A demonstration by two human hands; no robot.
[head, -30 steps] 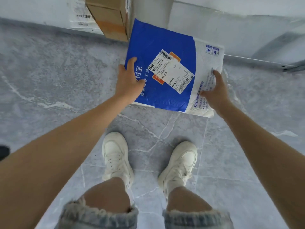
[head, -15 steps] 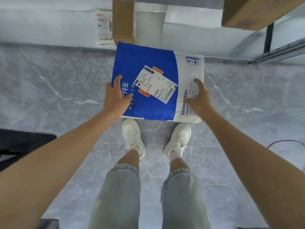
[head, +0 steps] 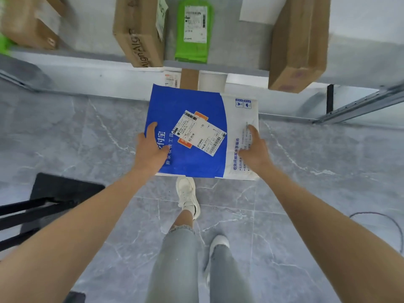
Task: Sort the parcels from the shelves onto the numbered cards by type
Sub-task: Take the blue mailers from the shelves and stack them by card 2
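Both hands are on the blue-and-white mailer parcel, held flat out in front of the person, above the grey marbled floor, just toward 12 o'clock from the middle of the view. The left hand grips the parcel's 9 o'clock edge on the blue part, thumb curled over the top, fingers hidden underneath. The right hand takes the 3 o'clock side on the white strip, thumb laid across the printed text, the rest of the fingers tucked below. A white shipping label sits tilted at the parcel's centre, overlapping an orange sticker.

Up at 12 o'clock runs the shelf. A green mailer stands on it at 12, a cardboard box just beside it at 11, a second, blurred box far off at 10, and a tall box at 1. At 8 o'clock a black frame rests on the floor; what it is I cannot tell. A thin cable loops at 4 o'clock. Below the parcel, at 6, a white sneaker steps forward.
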